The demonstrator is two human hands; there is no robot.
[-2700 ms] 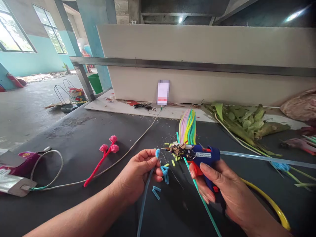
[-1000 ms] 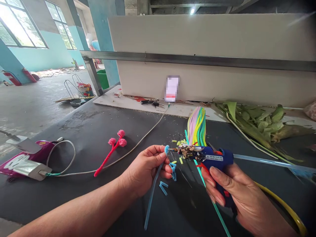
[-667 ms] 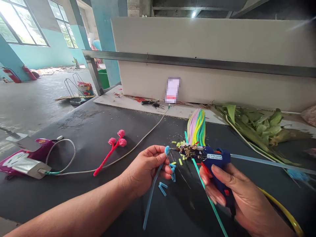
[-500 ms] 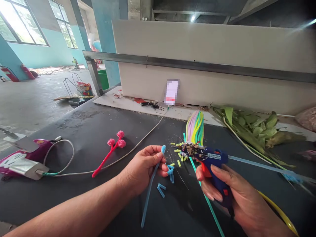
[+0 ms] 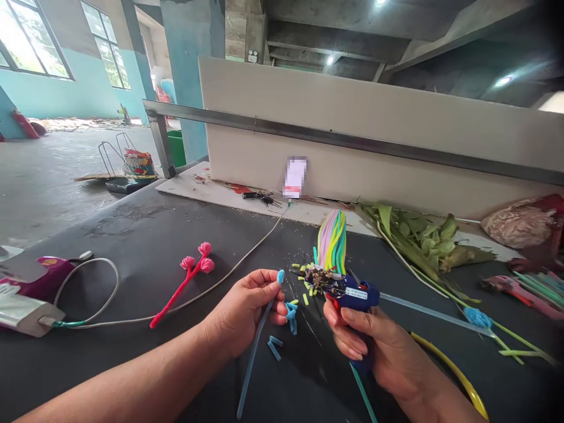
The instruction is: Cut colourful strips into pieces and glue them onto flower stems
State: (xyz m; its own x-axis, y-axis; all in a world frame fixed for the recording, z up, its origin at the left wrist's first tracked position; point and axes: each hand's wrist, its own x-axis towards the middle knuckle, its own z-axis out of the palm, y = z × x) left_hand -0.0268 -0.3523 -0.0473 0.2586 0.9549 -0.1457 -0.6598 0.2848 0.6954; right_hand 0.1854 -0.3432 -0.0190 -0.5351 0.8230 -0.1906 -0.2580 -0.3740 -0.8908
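Observation:
My left hand pinches a light blue pipe cleaner near its curled tip, the long stem trailing down toward me. My right hand grips a blue hot glue gun, its scrap-crusted nozzle pointing left toward the curled tip, a short gap between them. A clear glue stick juts from the gun's back to the right. Short blue cut pieces lie on the black table between my hands.
A pink three-bud pipe cleaner flower lies to the left, crossed by a white cable. A bundle of pastel pipe cleaners lies behind the gun. Green leaves are at the right, a purple device far left, a yellow cord lower right.
The glue gun's nozzle has drawn back slightly from the curled blue tip. The view shifted, and both hands sit a little lower and to the left.

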